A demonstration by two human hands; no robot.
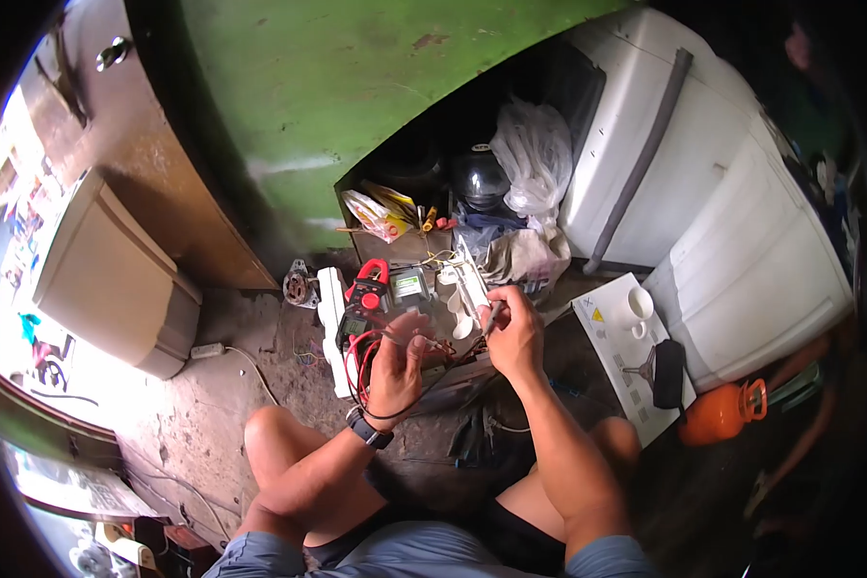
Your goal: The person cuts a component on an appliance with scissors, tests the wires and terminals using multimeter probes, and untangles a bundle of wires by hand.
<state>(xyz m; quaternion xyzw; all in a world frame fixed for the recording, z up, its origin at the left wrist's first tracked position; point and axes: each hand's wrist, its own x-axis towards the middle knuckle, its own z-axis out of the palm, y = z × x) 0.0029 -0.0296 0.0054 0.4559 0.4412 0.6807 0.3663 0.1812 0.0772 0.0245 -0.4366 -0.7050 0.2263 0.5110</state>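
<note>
My right hand (pixel 516 339) pinches a dark pen-shaped probe (pixel 495 314) beside a white plastic part (pixel 469 286) with wires at its far end. My left hand (pixel 395 378), with a dark watch (pixel 368 428) on its wrist, is raised with its fingers stretched out and slightly blurred. Red test leads (pixel 349 354) and a black lead loop around it. Just beyond lies a red and black clamp meter (pixel 367 294), partly over a long white piece (pixel 331 318). A grey box with a green label (pixel 409 287) sits to its right.
A small motor (pixel 301 283) lies at the left. At the right, a white board (pixel 615 313) carries a white cup-like part (pixel 634 306) and a black object (pixel 668 374); an orange gas cylinder (pixel 718 414) stands nearby. White panels and a green cabinet (pixel 356 96) bound the space.
</note>
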